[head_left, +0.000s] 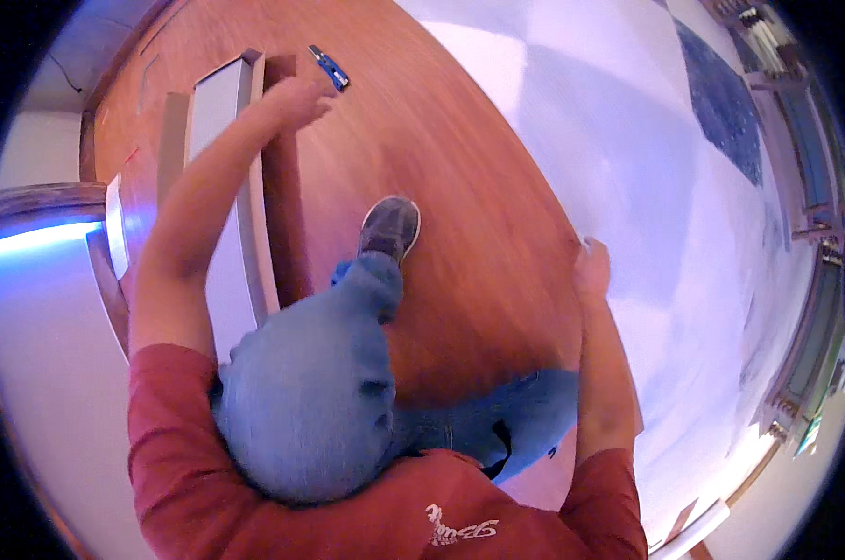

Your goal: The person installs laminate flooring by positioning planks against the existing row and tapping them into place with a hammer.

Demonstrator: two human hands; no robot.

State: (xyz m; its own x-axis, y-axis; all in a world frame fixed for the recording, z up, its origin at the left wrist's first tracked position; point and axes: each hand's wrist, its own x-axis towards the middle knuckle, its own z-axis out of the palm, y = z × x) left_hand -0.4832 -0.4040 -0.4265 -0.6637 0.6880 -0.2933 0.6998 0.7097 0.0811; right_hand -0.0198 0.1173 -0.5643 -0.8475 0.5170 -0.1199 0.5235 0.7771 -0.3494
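My left hand (299, 101) reaches out to the far left, its fingers loosely stretched toward a blue utility knife (329, 69). The knife lies on a brown wood-grain sheet (469, 224), just beyond my fingertips. At the sheet's right edge my right hand (591, 268) is closed, fingers curled on that edge. What lies under those fingers is partly hidden. My shoe (391, 227) stands on the sheet, and my bent knee in jeans covers part of its near side.
A long, shallow open box (256, 177) with a pale inside lies under my left arm. To the right stretches a floor of white and dark checks (718, 103). Shelving or racks (810, 159) with stored things run along the far right. A bright bluish light strip (40, 238) shows at left.
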